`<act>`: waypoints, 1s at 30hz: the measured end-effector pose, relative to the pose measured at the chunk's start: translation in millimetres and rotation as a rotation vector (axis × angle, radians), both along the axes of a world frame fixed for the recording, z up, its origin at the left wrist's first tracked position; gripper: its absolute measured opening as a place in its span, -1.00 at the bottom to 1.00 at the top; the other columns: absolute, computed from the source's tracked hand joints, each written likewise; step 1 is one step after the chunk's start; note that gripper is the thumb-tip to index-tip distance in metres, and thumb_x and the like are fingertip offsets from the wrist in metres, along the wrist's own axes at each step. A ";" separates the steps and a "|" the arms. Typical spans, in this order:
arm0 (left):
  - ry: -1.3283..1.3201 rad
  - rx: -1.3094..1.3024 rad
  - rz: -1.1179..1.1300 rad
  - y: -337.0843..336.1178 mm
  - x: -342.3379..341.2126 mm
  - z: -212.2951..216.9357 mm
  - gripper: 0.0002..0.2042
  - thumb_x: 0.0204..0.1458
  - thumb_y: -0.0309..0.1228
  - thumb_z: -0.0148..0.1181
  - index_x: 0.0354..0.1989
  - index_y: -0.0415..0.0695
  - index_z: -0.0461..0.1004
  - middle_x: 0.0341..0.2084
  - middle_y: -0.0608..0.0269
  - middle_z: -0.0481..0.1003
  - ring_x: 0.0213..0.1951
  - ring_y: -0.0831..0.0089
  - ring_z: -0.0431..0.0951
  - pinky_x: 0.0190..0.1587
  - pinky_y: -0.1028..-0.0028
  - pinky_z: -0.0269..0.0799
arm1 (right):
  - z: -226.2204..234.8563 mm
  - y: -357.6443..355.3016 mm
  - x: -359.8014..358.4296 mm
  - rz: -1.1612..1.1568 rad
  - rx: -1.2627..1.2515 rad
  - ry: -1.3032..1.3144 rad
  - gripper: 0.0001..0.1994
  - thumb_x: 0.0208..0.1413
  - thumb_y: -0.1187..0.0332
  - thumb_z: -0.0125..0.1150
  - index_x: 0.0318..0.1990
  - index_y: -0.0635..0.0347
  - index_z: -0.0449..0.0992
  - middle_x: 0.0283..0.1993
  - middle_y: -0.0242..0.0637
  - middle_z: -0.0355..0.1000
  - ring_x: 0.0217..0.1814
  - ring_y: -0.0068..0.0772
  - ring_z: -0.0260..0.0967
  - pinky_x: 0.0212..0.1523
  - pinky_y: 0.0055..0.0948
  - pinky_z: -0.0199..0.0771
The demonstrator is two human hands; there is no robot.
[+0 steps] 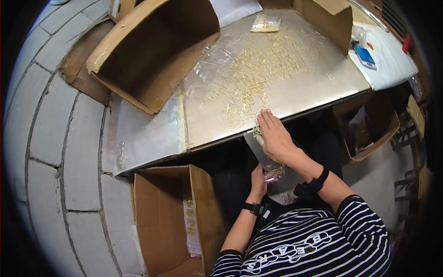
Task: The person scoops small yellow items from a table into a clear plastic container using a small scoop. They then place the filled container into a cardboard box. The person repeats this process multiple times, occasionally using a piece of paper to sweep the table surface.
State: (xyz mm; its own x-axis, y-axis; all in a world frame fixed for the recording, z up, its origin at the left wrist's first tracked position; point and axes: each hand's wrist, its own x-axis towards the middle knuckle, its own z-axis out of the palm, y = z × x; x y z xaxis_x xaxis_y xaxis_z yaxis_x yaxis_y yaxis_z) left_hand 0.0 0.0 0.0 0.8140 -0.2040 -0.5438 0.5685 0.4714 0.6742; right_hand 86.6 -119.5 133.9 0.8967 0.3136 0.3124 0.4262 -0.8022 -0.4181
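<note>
Small gold-coloured metal pins (251,87) lie scattered over the tabletop (207,124). My right hand (275,138) is at the table's front edge, fingers stretched out straight, with a few pins beside and under it. Below the edge, a flat grey strip (256,148) slopes down toward me, partly hidden by that hand. My left hand (259,181) is closed at the side of a small clear plastic bag (274,172) with gold pins in it, at the strip's lower end. Its fingertips are mostly hidden.
A large open carton (152,55) lies tilted at the back left. Another carton (161,217) stands lower left, with filled packets (189,214) inside. A filled bag (266,23) lies at the far side. A blue phone (365,57) rests on white cloth at right, above another box (369,134).
</note>
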 end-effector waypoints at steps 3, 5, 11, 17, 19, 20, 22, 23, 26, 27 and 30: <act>-0.017 -0.094 0.051 -18.7 -17.2 -16.0 -0.63 0.29 -0.22 -0.30 0.01 -0.27 0.27 -0.16 -0.06 0.50 -0.32 0.14 0.63 -0.48 0.32 0.60 | 18.7 -30.8 -33.1 0.121 0.051 -0.088 -0.48 0.03 0.45 0.11 0.17 0.48 0.23 0.28 0.11 0.16 0.39 0.05 0.02 0.37 -0.17 0.02; -0.034 -0.096 0.055 -11.1 -13.5 -18.9 -0.64 0.29 -0.24 -0.32 -0.02 -0.28 0.29 -0.18 -0.08 0.50 -0.33 0.17 0.63 -0.48 0.34 0.60 | 34.5 -48.2 -39.0 0.075 0.162 -0.058 -0.52 0.02 0.51 0.12 0.14 0.40 0.29 0.23 0.05 0.24 0.34 0.00 0.13 0.31 -0.21 0.15; 0.000 -0.064 0.002 -7.2 -14.2 -29.0 -0.68 0.22 -0.31 -0.25 -0.11 -0.31 0.34 -0.29 0.00 0.52 -0.36 0.21 0.62 -0.44 0.30 0.60 | 22.5 -93.0 -58.5 -0.048 0.300 0.087 -0.60 0.00 0.62 0.12 0.06 0.29 0.38 0.18 -0.05 0.32 0.26 -0.05 0.24 0.20 -0.25 0.32; 0.022 -0.089 0.002 -4.7 -16.9 -26.8 -0.70 0.21 -0.33 -0.23 -0.14 -0.32 0.35 -0.30 0.01 0.52 -0.38 0.23 0.61 -0.43 0.31 0.59 | 18.0 -97.6 -59.7 0.018 0.298 0.073 -0.63 -0.02 0.64 0.13 0.01 0.30 0.42 0.12 -0.07 0.37 0.20 -0.07 0.31 0.14 -0.27 0.39; 0.028 -0.099 0.052 -5.7 -18.6 -36.5 -0.70 0.22 -0.33 -0.23 -0.13 -0.31 0.35 -0.29 0.01 0.52 -0.37 0.23 0.61 -0.43 0.31 0.59 | 22.4 -90.4 -52.1 0.060 0.294 0.036 -0.63 -0.03 0.63 0.14 0.01 0.29 0.43 0.12 -0.08 0.38 0.20 -0.08 0.31 0.14 -0.27 0.39; 0.008 -0.125 0.052 -3.8 -20.5 -45.7 -0.70 0.22 -0.33 -0.22 -0.09 -0.30 0.35 -0.27 0.01 0.52 -0.35 0.23 0.62 -0.43 0.33 0.59 | 25.4 -84.1 -46.2 0.084 0.292 0.016 -0.63 -0.03 0.63 0.14 0.01 0.28 0.43 0.11 -0.09 0.38 0.20 -0.09 0.31 0.14 -0.27 0.39; 0.039 -0.077 0.014 -8.2 -17.2 -28.5 -0.70 0.21 -0.34 -0.22 -0.08 -0.30 0.35 -0.27 0.02 0.52 -0.34 0.23 0.62 -0.44 0.34 0.60 | 33.6 -69.4 -29.5 0.174 0.189 -0.050 -0.63 0.03 0.51 0.15 0.05 0.27 0.41 0.16 -0.11 0.34 0.26 -0.12 0.25 0.20 -0.26 0.32; 0.054 -0.055 -0.008 -11.0 -15.6 -22.1 -0.69 0.21 -0.34 -0.22 -0.07 -0.30 0.35 -0.27 0.02 0.52 -0.34 0.23 0.62 -0.45 0.34 0.60 | 36.9 -63.5 -19.6 0.224 0.133 -0.077 -0.63 0.07 0.43 0.14 0.07 0.28 0.39 0.19 -0.10 0.31 0.30 -0.12 0.20 0.25 -0.24 0.26; 0.007 -0.089 0.000 -12.4 -14.9 -18.9 -0.70 0.21 -0.33 -0.20 -0.10 -0.29 0.36 -0.28 0.04 0.51 -0.34 0.22 0.61 -0.43 0.34 0.60 | 16.7 -42.3 24.9 0.248 -0.033 -0.129 -0.58 0.15 0.27 0.08 0.11 0.32 0.35 0.26 -0.08 0.24 0.37 -0.10 0.08 0.33 -0.21 0.10; -0.003 -0.087 0.048 -11.0 -17.8 -25.1 -0.71 0.20 -0.33 -0.20 -0.11 -0.29 0.37 -0.29 0.05 0.51 -0.35 0.23 0.61 -0.41 0.32 0.59 | 8.2 -38.3 34.5 0.216 -0.036 -0.128 -0.56 0.16 0.25 0.06 0.12 0.34 0.33 0.27 -0.06 0.22 0.38 -0.09 0.06 0.34 -0.20 0.07; -0.028 -0.081 0.075 1.2 -20.0 -60.4 -0.70 0.23 -0.35 -0.21 -0.06 -0.30 0.35 -0.25 0.05 0.50 -0.29 0.22 0.60 -0.36 0.29 0.60 | -2.6 -30.9 40.7 0.151 -0.051 -0.124 -0.51 0.16 0.22 0.05 0.15 0.39 0.29 0.29 -0.02 0.19 0.39 -0.06 0.03 0.35 -0.18 0.04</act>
State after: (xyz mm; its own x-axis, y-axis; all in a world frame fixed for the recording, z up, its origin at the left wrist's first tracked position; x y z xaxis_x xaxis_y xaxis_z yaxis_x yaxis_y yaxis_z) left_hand -20.0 1.2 -60.4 0.8431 -0.1848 -0.5049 0.5115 0.5654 0.6471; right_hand 127.4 -150.4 131.3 0.7940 0.4598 0.3977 0.5890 -0.7440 -0.3155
